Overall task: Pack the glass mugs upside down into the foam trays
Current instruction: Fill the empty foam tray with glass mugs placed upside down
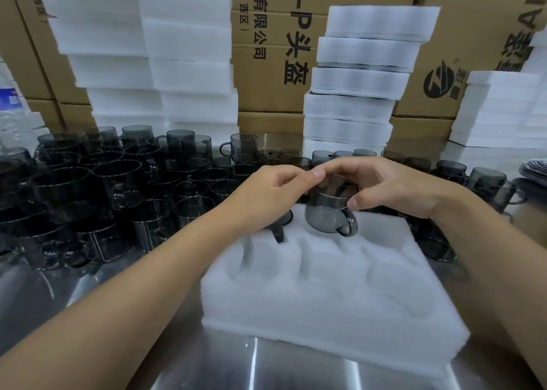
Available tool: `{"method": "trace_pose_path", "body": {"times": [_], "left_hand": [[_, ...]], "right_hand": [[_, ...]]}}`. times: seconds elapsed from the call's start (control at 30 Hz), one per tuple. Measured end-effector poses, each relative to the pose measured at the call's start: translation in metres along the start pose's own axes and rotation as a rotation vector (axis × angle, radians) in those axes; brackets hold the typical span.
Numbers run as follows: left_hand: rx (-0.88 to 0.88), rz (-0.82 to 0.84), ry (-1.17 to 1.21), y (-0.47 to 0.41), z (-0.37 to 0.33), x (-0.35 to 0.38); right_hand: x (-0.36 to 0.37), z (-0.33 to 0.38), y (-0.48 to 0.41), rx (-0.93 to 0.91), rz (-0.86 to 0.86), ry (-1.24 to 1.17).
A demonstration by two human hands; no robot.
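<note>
Nearest to me, shiny steel tabletop (207,366), glare streaks across it. On it sits a white foam tray with moulded pockets (325,295); the near pockets I can see hold nothing.

At the tray's far edge, both hands meet on one smoky grey glass mug (327,216), held just above the foam, tilted, its handle pointing down and to the right. The right hand (393,185) curls over the mug's upper part, thumb pressed on its side. The left hand (275,188) has its fingers curled too, tips pinching the mug's top beside the right fingers. I cannot tell which end of the mug is up.

Under the left wrist, a second grey mug (279,226) sits low in the far-left pocket, mostly hidden, its handle showing.

Left of the tray, a crowd of stacked grey mugs (88,188); more run along behind the hands and to the right.

Farther back, tall stacks of white foam trays (361,72), a clear plastic water bottle (11,114) at far left, and brown cardboard boxes (266,63) with black print.
</note>
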State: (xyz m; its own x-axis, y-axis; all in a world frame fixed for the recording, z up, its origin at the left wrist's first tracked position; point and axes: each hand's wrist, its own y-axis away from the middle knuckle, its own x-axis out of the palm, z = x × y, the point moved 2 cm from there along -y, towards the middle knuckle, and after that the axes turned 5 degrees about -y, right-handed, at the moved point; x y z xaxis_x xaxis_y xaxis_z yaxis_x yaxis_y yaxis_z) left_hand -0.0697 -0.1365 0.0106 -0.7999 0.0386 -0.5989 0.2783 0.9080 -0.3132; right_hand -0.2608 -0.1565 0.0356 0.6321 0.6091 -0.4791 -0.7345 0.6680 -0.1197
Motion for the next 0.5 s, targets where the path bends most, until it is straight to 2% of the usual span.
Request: {"method": "trace_pose_path", "body": {"times": [0.5], "left_hand": [[-0.008,0.086,-0.075,-0.0017,0.0013,0.0016]], "right_hand": [[0.0026,0.0041,0.0011,0.018,0.105,0.027]]}}
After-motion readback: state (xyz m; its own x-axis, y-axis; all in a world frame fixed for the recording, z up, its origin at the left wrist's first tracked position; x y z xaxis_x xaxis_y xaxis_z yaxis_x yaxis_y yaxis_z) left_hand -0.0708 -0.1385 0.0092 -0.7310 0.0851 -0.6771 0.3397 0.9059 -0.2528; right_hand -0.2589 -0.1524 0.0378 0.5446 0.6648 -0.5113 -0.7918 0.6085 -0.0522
